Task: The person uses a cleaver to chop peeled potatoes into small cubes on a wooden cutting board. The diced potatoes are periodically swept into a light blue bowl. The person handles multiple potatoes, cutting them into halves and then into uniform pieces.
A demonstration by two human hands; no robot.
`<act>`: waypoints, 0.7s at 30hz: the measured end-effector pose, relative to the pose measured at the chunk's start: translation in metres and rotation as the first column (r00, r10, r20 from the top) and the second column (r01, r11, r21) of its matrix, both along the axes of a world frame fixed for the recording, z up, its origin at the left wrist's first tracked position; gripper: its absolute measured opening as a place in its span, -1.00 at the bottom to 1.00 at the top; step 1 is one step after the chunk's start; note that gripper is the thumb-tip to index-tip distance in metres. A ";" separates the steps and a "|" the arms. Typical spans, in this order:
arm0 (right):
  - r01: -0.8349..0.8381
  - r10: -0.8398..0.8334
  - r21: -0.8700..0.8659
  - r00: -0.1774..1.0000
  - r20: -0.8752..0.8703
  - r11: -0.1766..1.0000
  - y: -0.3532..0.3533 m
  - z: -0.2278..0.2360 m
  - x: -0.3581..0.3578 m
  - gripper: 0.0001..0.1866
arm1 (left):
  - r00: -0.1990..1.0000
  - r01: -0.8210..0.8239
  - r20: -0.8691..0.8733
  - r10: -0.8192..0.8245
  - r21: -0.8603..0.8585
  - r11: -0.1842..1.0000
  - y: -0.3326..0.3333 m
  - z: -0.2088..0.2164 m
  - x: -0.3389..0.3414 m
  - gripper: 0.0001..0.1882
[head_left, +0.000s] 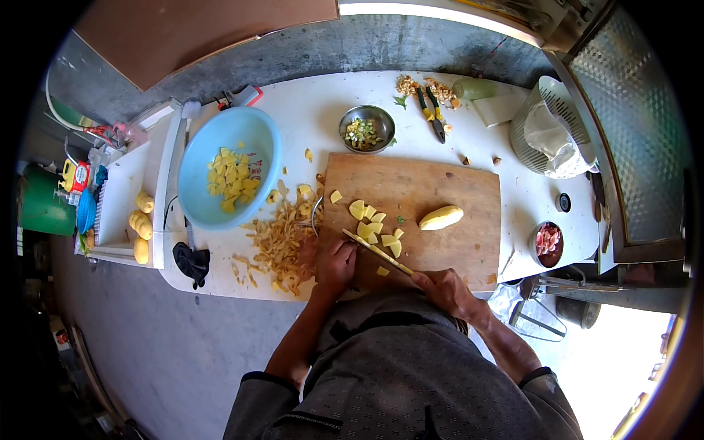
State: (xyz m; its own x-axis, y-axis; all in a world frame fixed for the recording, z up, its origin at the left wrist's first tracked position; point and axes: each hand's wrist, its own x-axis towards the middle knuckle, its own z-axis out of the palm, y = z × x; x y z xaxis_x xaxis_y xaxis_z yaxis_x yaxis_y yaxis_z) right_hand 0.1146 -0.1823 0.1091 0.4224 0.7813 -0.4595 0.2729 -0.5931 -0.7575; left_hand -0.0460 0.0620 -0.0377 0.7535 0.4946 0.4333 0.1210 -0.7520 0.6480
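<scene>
My right hand (444, 290) grips the handle of a knife (378, 253), seen nearly edge-on, slanting up to the left over the wooden cutting board (458, 253). Beside the blade's far end, at the board's near left side, my left hand (339, 262) is closed with its fingers bent; what lies under them is hidden. Several cut potato pieces (358, 210) are spread just beyond the blade. A whole peeled potato (441, 218) rests farther right on the board. Left of my left hand, potato peelings (282, 238) lie heaped on the white table (308, 106).
A blue basin (189, 172) with potato pieces stands left. Beyond the board are a metal bowl (367, 111) of chopped vegetables and pliers (433, 116). To the right sit a bowl of meat (548, 240) and a white basket (535, 136). Potatoes (141, 224) lie in the sink (117, 194).
</scene>
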 end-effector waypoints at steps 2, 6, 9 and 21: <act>-0.003 0.002 0.031 0.999 0.043 1.000 0.000 -0.004 -0.001 -0.56 | 1.000 -0.001 0.006 0.001 0.014 1.000 0.000 0.001 0.002 -0.91; -0.023 0.006 0.102 0.986 0.164 0.994 0.010 0.002 -0.004 -0.53 | 1.000 0.004 0.026 -0.005 0.035 0.999 0.002 0.003 0.004 -0.92; -0.026 0.019 0.070 0.994 0.103 0.997 0.014 -0.012 0.002 -0.55 | 1.000 -0.011 0.006 0.011 0.051 0.999 0.003 0.001 0.002 -0.90; 0.088 -0.108 0.152 0.986 0.125 0.984 0.005 0.016 -0.004 -0.61 | 0.991 0.018 -0.135 -0.006 0.091 0.996 -0.002 0.022 0.017 -0.86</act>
